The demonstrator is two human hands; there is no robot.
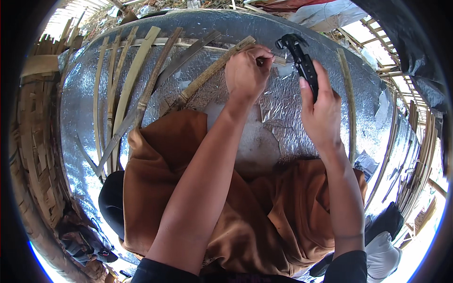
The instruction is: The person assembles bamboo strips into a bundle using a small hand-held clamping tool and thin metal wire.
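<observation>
My right hand [324, 104] is wrapped round the dark handle of a black claw hammer [302, 57]. Its head is raised beyond my fingers, to the right of my other hand. My left hand [248, 70] is closed in a pinch, thumb and forefinger together; whatever is between the fingertips is too small to make out. That hand rests at the far end of a slanting bamboo strip [207, 74], where it meets a light crosswise strip [186, 43]. The crossing itself is partly hidden by my fingers.
Several more bamboo strips [137, 75] lie side by side at the left, on a shiny silver foil mat [302, 122]. A brown cloth [160, 165] covers my lap. Woven bamboo [40, 141] stands along the left side, and a grey-white bundle [383, 254] lies at the lower right.
</observation>
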